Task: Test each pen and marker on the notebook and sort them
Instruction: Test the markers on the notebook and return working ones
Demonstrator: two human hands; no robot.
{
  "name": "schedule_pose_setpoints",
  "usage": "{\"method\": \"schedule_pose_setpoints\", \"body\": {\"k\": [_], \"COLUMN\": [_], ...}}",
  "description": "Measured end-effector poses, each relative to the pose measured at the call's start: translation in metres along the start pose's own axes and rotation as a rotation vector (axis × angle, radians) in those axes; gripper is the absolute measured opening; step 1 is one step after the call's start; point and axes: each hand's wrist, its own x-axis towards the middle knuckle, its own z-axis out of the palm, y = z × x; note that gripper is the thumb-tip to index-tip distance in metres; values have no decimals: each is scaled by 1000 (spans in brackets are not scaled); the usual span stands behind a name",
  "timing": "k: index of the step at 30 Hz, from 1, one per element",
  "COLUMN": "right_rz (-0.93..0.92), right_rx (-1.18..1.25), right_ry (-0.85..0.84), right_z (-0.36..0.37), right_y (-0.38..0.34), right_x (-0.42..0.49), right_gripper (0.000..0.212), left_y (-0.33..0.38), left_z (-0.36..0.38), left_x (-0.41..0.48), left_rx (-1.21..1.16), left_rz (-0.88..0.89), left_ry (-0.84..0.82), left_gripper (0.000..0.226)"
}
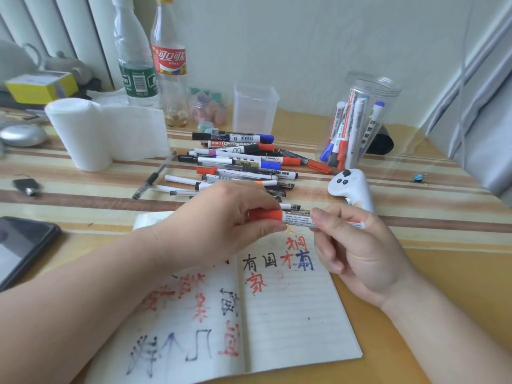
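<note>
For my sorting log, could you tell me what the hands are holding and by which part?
One red-capped marker: the left hand grips its cap, and the right hand pinches the white barrel.

Both bare forearms reach in from the near side and meet over the far end of the notebook [291, 314]. The left forearm comes in from the lower left and crosses above the notebook's left page. The left hand [221, 217] hovers above the notebook's far edge, back of the hand up, fingers curled, thumb and forefinger pinching the cap [264, 214] of a marker [297, 219]. The right forearm comes in from the lower right, just off the notebook's right edge. The right hand [357, 250] sits above the notebook's far right corner, palm turned leftward, thumb on top and curled fingers gripping the marker's barrel. The hands are close together but not touching.
</note>
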Motion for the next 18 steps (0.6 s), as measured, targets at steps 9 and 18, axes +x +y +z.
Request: {"method": "schedule_pose_setpoints", "body": {"k": [9, 18], "right_rz": [-96, -52], "right_rx": [45, -15], "right_ry": [-17, -187], "right_z": [14, 103], "right_y": [-25, -44], "right_x": [-6, 14], "right_gripper": [18, 10], "left_y": [19, 67], "left_z": [-32, -86], "left_x": [12, -77], "left_rx": [169, 158], "left_rz": [-288, -592], "left_ry": [-305, 56], "left_gripper": [25, 16]}}
